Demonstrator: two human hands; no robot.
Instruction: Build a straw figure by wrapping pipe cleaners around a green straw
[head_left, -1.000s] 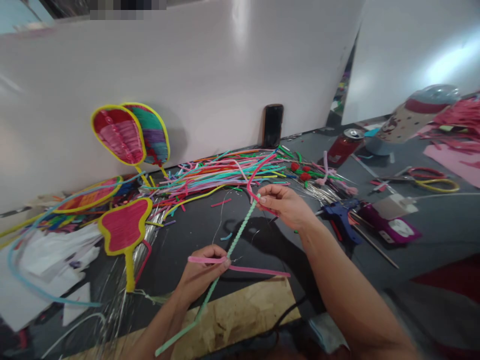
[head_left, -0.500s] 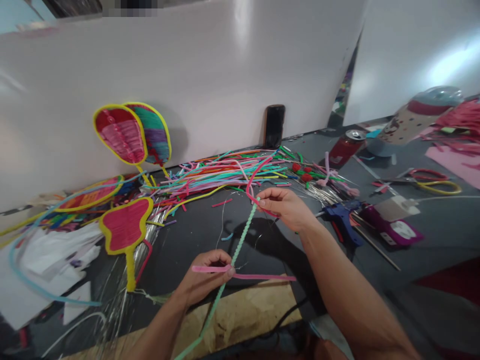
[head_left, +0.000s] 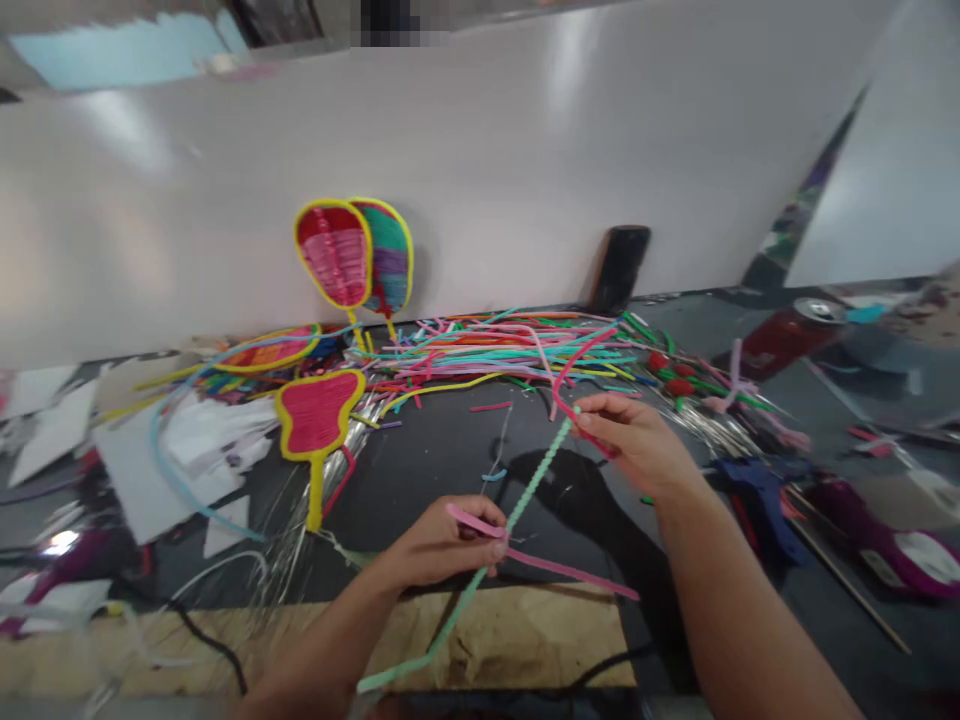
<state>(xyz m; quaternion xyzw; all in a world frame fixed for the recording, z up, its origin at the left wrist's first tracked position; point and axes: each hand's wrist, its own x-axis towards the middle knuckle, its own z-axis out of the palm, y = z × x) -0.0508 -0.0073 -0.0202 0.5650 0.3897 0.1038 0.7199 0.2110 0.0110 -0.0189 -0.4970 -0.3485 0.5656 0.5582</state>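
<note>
My left hand point(head_left: 457, 545) is closed in a pinch on a pale green strip point(head_left: 534, 484) and a pink strip point(head_left: 574, 573) where the two cross. My right hand point(head_left: 637, 440) pinches the upper end of the green strip, together with a red-pink strip point(head_left: 561, 395) that curves up towards the back. Between my hands the green strip runs slanted and looks twisted; below my left hand it is smoother and bends off to the left. It hangs over the dark bench point(head_left: 420, 455) and a piece of brown cardboard point(head_left: 540, 640) at the near edge. Beyond my hands lies a heap of coloured strips point(head_left: 487, 352). To the left is a red shape with a yellow border point(head_left: 319, 415), with two rounded fans point(head_left: 352, 250) behind it near the pale panel point(head_left: 480, 160). A phone point(head_left: 621, 270) leans there too. On the right are a blue glue gun point(head_left: 766, 510) and, farther back, a red can point(head_left: 784, 342).
</note>
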